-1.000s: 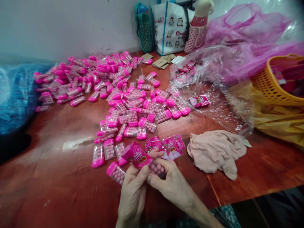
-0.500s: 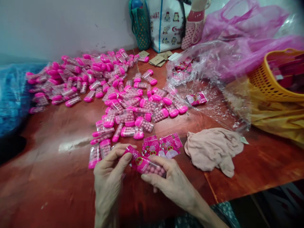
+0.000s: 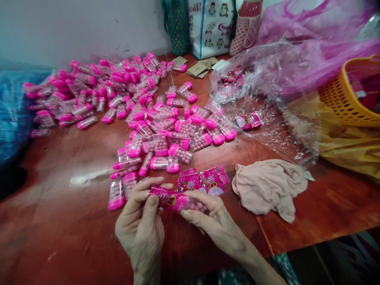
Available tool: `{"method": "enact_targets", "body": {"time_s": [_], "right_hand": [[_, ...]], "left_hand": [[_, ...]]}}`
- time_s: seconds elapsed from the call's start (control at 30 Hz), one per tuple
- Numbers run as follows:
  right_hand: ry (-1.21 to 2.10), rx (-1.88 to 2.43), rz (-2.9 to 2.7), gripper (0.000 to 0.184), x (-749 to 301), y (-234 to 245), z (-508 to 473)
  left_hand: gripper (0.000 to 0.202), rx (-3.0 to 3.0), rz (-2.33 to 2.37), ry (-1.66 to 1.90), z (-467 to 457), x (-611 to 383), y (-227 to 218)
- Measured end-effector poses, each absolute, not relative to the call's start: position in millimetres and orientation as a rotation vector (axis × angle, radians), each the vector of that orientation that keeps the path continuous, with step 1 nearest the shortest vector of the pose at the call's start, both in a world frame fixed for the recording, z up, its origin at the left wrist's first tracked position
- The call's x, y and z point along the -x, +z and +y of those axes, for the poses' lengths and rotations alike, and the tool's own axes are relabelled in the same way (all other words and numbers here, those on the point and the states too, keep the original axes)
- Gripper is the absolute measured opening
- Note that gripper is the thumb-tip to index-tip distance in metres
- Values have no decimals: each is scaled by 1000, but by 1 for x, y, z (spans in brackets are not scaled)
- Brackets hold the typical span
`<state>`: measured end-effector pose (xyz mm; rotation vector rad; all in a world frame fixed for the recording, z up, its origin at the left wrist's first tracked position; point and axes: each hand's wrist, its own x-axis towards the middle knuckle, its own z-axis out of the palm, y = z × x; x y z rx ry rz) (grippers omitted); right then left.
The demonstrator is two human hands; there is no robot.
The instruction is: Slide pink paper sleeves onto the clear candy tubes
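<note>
My left hand point(image 3: 141, 225) and my right hand point(image 3: 214, 224) both grip one clear candy case with a pink label sleeve point(image 3: 178, 202) over the near part of the red-brown table point(image 3: 74, 233). The left fingers pinch its pink-labelled end; the right fingers wrap the end where pink balls show. Just beyond the hands lie a few flat pink labels point(image 3: 204, 180). A big spread of clear candy cases with pink caps point(image 3: 139, 114) covers the middle and far left of the table.
A crumpled beige cloth point(image 3: 268, 186) lies right of the hands. Clear and pink plastic bags point(image 3: 276, 79) sit at the right, with an orange basket point(image 3: 350, 95) on yellow plastic. Tote bags point(image 3: 208, 27) stand against the wall. Blue plastic point(image 3: 12, 114) is at the far left.
My left hand shifted left and up along the case, and the label now wraps flatter around it. The view drifted slightly downward.
</note>
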<state>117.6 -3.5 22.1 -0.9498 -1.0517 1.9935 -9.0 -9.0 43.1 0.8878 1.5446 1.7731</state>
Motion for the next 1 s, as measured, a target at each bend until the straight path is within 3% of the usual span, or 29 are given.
{"method": "enact_targets", "body": {"time_s": [0.1,0.23,0.33,0.47,1.0], "right_hand": [[1942,989,-1073,20,-120,19,-1],[1885,1029,-1086,23,-125,16,3],[1903,1033,-1094,20,-126,18,4],[1916,1082,-1115,23,-123,24,-1],[1875,1225,-1064,29,-111,30,-13]], "left_hand": [[10,-915,1558,1817,-6,7,44],[36,-607,1438,1632,-9,13,32],[27,-398,1392,1419,-13,12,23],[17,-283,1392,1442,-12,0,21],[19,-163,1160,1421,-19,-16,18]]}}
